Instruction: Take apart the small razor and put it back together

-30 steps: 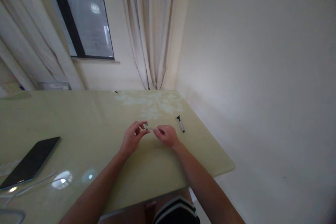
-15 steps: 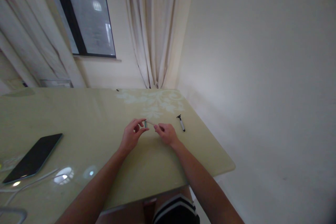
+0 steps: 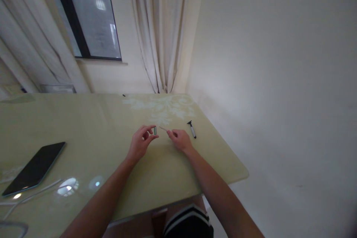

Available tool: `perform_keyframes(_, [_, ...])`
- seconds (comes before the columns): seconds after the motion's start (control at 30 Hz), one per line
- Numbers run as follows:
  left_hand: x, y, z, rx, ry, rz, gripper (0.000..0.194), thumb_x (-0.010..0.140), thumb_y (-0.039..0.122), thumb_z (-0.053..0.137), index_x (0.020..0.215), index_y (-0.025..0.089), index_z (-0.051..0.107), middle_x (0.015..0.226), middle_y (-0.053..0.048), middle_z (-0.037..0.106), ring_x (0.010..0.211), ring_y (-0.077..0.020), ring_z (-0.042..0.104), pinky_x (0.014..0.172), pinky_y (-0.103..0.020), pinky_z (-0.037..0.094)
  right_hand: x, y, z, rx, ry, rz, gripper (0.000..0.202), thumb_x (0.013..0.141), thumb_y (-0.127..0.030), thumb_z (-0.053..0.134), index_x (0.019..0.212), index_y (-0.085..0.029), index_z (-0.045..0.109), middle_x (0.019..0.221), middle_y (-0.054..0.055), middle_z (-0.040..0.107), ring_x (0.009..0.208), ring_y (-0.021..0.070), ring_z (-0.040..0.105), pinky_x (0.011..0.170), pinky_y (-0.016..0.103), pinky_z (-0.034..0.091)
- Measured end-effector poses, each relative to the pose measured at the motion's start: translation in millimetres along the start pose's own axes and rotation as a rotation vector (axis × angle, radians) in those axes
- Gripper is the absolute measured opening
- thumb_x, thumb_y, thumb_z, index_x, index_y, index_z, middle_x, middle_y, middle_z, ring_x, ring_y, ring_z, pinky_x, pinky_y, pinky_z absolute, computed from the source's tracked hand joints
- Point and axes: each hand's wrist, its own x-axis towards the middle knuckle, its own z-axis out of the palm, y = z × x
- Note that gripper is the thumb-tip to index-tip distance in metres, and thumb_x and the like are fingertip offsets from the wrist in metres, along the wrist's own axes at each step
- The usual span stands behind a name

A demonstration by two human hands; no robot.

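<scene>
Left hand [image 3: 141,143] pinches small greenish cartridge [image 3: 155,130]; right hand [image 3: 180,139] grips thin pale stick [image 3: 164,129].

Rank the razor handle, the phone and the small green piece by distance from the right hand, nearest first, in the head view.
1. Small green piece: pinched in the left hand, just left of the right hand.
2. Razor handle: on the table, just right.
3. Phone: far left.

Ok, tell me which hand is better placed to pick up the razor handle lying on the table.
Right. The right hand lies just beside the razor handle, though it pinches a thin stick; the left hand is farther away, holding a small cartridge.
</scene>
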Motion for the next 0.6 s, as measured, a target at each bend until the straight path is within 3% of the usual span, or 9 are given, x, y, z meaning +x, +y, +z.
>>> perform_keyframes(0.23, [-1, -2, -0.3, -0.015, -0.011, -0.025, 0.033, 0.083, 0.039, 0.077, 0.112, 0.023, 0.073, 0.083, 0.002, 0.059, 0.060, -0.0100, 0.049, 0.059, -0.024, 0.044, -3, -7, 7, 0.021, -0.025, -0.113, 0.062, 0.101, -0.064, 0.040, 0.072, -0.018, 0.069, 0.060, 0.000, 0.055, 0.059, 0.0133, 0.046, 0.058, 0.026, 0.023])
perform_keyframes(0.43, [0, -2, -2.2, 0.009, 0.005, -0.012, 0.033, 0.083, 0.036, 0.078, 0.112, 0.024, 0.073, 0.086, 0.003, 0.059, 0.060, -0.0094, 0.049, 0.061, -0.024, 0.044, 0, 0, -2, -0.064, 0.027, 0.021, 0.060, 0.101, -0.061, 0.043, 0.066, -0.018, 0.064, 0.061, 0.001, 0.057, 0.060, 0.0138, 0.047, 0.057, 0.027, 0.022])
perform_keyframes(0.6, [-1, -2, -0.6, -0.002, -0.016, -0.013, 0.033, 0.082, 0.037, 0.078, 0.112, 0.023, 0.073, 0.084, 0.003, 0.059, 0.059, -0.0094, 0.048, 0.059, -0.024, 0.044, -4, -8, -3, -0.005, 0.008, -0.092, 0.059, 0.101, -0.060, 0.040, 0.068, -0.018, 0.064, 0.059, -0.001, 0.054, 0.057, 0.0123, 0.044, 0.057, 0.026, 0.022])
